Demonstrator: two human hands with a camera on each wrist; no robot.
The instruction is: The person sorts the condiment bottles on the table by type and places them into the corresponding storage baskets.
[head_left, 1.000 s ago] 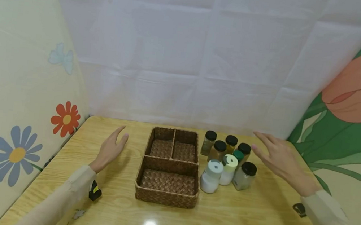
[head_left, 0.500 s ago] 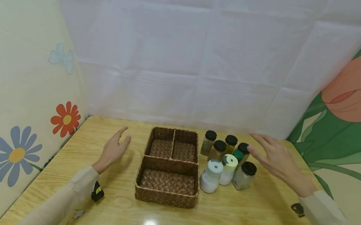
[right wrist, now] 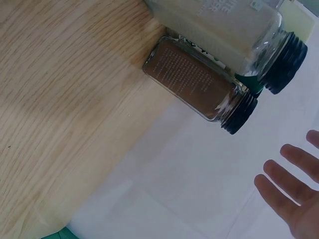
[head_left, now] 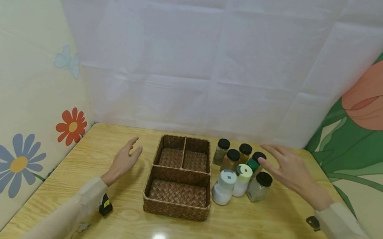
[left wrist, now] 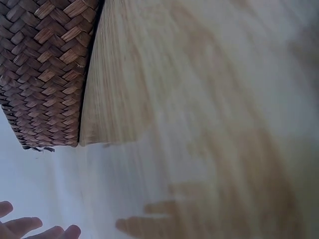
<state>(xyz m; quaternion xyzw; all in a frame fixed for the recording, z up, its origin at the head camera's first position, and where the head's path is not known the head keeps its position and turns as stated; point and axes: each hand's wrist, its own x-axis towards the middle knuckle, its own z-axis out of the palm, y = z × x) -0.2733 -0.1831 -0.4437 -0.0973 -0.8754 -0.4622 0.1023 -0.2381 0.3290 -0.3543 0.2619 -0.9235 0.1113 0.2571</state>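
Observation:
In the head view a brown woven basket (head_left: 175, 210) with three compartments stands mid-table. My left hand (head_left: 123, 163) hovers left of it, fingers spread and holding nothing; its fingertips (left wrist: 30, 226) show low in the left wrist view. Right of the basket several jars cluster. They include a white-lidded shaker (head_left: 223, 190), a yellow-lidded shaker (head_left: 242, 181), a green lid (head_left: 252, 164) and a black-lidded clear jar (head_left: 259, 187). My right hand (head_left: 291, 173) is just right of them, fingers extended, holding nothing. The right wrist view shows a jar of brown powder (right wrist: 192, 79) near that hand.
The wooden table (head_left: 235, 235) meets a white cloth backdrop (head_left: 183, 57). Flowered cloths line the left (head_left: 23, 99) and right (head_left: 379, 114) sides. A small black object with a yellow patch (head_left: 105, 205) shows beside the left sleeve.
Both hands have drifted inward: the left hand a little to the right towards the basket, the right hand a little to the left towards the jars. Basket and jars have not moved.

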